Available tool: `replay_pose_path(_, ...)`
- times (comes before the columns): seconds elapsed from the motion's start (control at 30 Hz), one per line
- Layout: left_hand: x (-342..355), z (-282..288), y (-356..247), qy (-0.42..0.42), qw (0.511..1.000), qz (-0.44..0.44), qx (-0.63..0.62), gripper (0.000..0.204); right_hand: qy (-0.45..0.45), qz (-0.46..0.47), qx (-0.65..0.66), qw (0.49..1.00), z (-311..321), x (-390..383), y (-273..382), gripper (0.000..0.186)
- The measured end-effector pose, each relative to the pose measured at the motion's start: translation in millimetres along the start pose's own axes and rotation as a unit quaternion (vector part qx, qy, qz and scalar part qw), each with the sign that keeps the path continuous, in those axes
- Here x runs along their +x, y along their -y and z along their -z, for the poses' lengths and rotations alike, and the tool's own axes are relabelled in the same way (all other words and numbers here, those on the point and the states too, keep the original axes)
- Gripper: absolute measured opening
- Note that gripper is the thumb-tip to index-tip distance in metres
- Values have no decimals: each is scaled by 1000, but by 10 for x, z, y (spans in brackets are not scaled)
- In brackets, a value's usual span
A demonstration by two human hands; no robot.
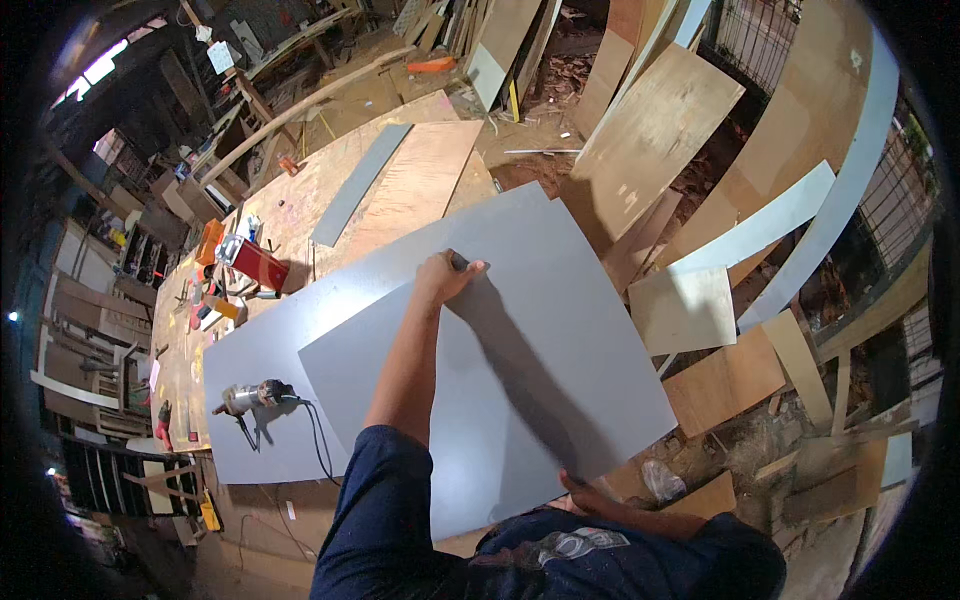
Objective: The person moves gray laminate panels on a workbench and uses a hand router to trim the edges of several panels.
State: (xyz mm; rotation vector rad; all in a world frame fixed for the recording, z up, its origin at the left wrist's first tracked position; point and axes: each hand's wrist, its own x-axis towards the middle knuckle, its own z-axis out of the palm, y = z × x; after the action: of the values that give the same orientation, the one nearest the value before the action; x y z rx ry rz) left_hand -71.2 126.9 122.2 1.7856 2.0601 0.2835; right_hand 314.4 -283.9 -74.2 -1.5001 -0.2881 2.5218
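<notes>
A large grey board lies over another grey sheet on the workbench. My left hand is on the upper board, fingers curled around a small dark thing, mostly covered and too small to name. At the board's near edge, my right hand grips the edge, thumb side uppermost; its other fingers are partly hidden. Left of the upper board, a corded power tool with a silver body and black end rests on the lower sheet, its black cord running toward me.
On the bench are a dark grey strip, a plywood panel, a red can and scattered hand tools. Wooden panels lean at the right. Offcuts and a clear plastic bag lie on the floor.
</notes>
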Motion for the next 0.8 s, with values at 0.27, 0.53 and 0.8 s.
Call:
replay_pose_path(0.27, -251, -330, 452, -158, 986, -44, 30, 92, -75, 67, -472, 876, -500, -646, 524, 110)
replay_pose_path(0.53, -3124, -941, 1237, -284, 955, 33, -81, 80, 149, -78, 36, 985, 157, -217, 258, 104)
replay_pose_path(0.8, -6321, -2582, 1515, -367, 681, 572, -272, 77, -202, 207, 25, 957, 1253, -889, 832, 90)
